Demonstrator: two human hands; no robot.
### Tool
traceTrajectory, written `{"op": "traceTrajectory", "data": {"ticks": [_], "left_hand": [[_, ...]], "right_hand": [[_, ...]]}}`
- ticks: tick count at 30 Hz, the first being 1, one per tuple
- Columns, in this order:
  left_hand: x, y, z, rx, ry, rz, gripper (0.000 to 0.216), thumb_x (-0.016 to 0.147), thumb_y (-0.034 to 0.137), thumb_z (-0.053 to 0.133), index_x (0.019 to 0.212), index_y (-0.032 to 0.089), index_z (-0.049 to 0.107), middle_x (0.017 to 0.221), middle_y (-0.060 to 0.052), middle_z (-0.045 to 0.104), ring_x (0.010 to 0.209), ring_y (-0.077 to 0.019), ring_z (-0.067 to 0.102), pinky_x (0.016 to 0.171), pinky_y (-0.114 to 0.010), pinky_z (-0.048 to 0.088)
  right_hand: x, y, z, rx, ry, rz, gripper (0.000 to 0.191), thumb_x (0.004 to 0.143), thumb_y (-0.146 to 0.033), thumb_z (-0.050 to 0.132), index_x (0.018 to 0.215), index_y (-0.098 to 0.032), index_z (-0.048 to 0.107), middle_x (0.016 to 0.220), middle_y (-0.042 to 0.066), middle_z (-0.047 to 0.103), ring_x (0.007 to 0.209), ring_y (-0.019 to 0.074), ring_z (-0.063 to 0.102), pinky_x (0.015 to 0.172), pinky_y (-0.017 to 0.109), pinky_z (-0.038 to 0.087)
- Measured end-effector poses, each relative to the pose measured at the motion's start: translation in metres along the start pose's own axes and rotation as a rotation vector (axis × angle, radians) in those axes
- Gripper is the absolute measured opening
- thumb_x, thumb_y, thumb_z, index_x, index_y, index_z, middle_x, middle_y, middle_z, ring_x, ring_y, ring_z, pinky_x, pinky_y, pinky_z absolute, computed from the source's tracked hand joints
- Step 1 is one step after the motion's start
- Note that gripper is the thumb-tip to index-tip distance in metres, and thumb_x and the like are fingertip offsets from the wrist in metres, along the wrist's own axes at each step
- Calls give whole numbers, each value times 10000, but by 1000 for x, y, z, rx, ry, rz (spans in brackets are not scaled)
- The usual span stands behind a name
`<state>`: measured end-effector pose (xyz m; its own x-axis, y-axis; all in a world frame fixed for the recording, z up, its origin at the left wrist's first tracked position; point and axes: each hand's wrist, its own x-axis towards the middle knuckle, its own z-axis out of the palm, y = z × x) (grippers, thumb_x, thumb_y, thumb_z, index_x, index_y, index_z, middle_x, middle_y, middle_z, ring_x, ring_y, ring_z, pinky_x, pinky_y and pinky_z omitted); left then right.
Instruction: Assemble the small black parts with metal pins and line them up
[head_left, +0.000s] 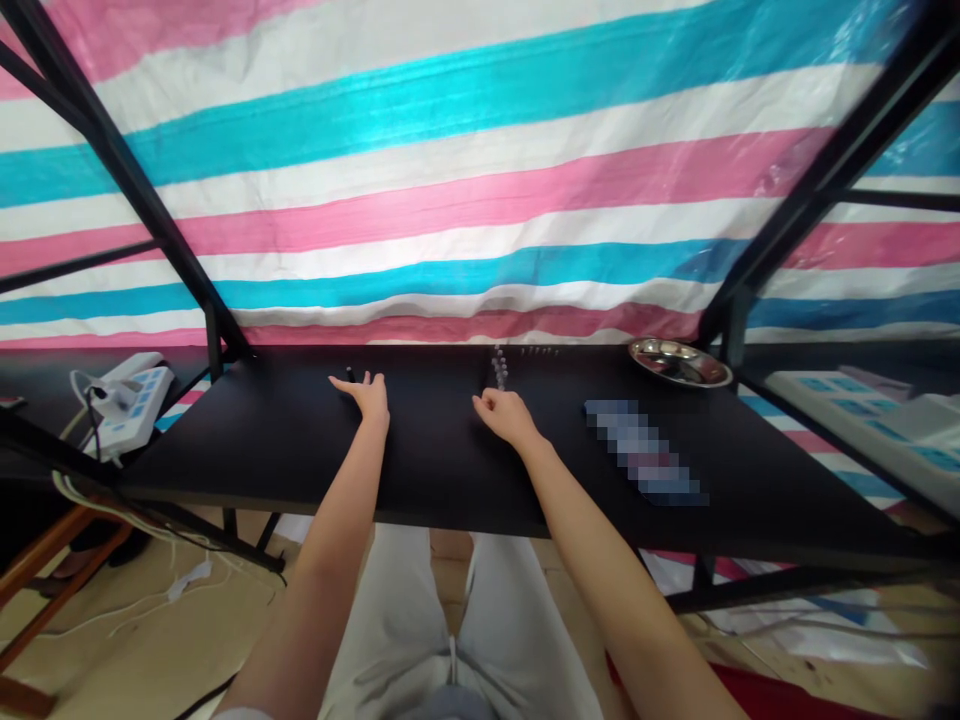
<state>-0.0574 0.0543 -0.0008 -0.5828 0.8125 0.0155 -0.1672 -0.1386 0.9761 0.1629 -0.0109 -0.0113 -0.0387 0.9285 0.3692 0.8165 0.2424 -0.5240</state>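
My left hand (370, 396) is over the left half of the black table (435, 470), its thumb stretched out to the left and apart from the fingers. A small dark upright piece (350, 374) shows between thumb and fingers; I cannot tell whether they touch it. Near the middle, my right hand (507, 414) is closed, fingers curled in; whatever they may hold is hidden. Just beyond it stands a cluster of small clear pieces (499, 368), lined up toward the back edge. Farther back is a short row of tiny pieces (540, 351), too small to name.
A round shiny metal dish (679, 364) sits at the back right. In front of it lies a pixelated bluish oblong thing (645, 455). Black frame posts (165, 220) rise at both sides, before a striped plastic sheet (465, 190). A power strip (135, 410) with cables is at left.
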Motion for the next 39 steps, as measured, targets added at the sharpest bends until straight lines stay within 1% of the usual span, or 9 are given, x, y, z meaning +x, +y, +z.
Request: {"op": "traceTrajectory", "data": {"ticks": [1, 6, 13, 18, 23, 26, 29, 35, 39], "left_hand": [[2, -1, -1, -23, 8, -4, 992, 745, -1, 497, 1340, 283, -243, 1417, -149, 271, 1228, -134, 420, 822, -198, 486], [5, -3, 0, -89, 14, -28, 982, 696, -36, 531, 1373, 233, -126, 1479, -182, 59, 1301, -145, 303, 920, -181, 407], [-6, 2, 3, -147, -73, -76, 910, 713, -60, 519, 1391, 155, -48, 1386, -206, 329, 1227, -119, 419, 934, -193, 399], [-12, 0, 4, -121, -132, -93, 739, 766, 91, 591, 1382, 139, 185, 1132, -145, 591, 1013, -130, 593, 879, -232, 463], [-18, -1, 5, -121, -202, -168, 472, 782, 129, 588, 1227, 75, 439, 947, -133, 651, 903, -172, 641, 745, -260, 522], [-23, 1, 5, -109, -309, -213, 275, 761, 123, 609, 1027, 65, 568, 932, -133, 656, 879, -183, 650, 690, -232, 518], [-29, 2, 6, -70, -464, -243, 203, 738, 145, 636, 922, 71, 594, 899, -132, 667, 830, -175, 659, 603, -190, 497], [-48, 6, 10, 31, -779, -248, 243, 690, 219, 682, 865, 84, 581, 879, -136, 675, 618, -127, 646, 409, -148, 387], [-59, 4, 15, 105, -834, -230, 321, 639, 262, 718, 871, 91, 577, 809, -103, 666, 477, -103, 597, 326, -155, 264]], "right_hand": [[0, 0, 0, 4, -4, 1, 316, 784, -340, 449, 506, -203, 388, 472, -25, 409, 476, 102, 351, 514, 233, 241], [0, -1, 0, 22, -16, 13, 325, 780, -351, 452, 504, -204, 363, 473, -29, 406, 472, 100, 343, 507, 232, 245], [0, 2, 4, 40, 0, -4, 328, 774, -353, 451, 500, -205, 346, 463, -33, 392, 464, 97, 338, 509, 233, 250], [0, 3, 5, 71, 18, -11, 336, 771, -356, 448, 499, -202, 324, 461, -34, 385, 462, 94, 329, 509, 234, 244], [0, 2, 4, 83, 23, -4, 343, 770, -365, 455, 499, -200, 323, 458, -37, 380, 457, 91, 322, 504, 233, 244], [0, 0, 4, 123, 35, -16, 346, 780, -383, 454, 504, -200, 354, 466, -38, 393, 464, 91, 345, 510, 230, 264], [0, -2, 5, 188, 28, -49, 334, 792, -410, 454, 537, -197, 414, 495, -36, 428, 484, 93, 379, 523, 226, 292], [-1, -9, 9, 333, -53, -64, 280, 807, -443, 447, 737, -191, 546, 644, -9, 558, 573, 109, 471, 570, 226, 364], [-1, -11, 11, 381, -115, -68, 301, 809, -452, 443, 824, -185, 581, 718, 9, 607, 602, 114, 501, 587, 235, 392]]}}
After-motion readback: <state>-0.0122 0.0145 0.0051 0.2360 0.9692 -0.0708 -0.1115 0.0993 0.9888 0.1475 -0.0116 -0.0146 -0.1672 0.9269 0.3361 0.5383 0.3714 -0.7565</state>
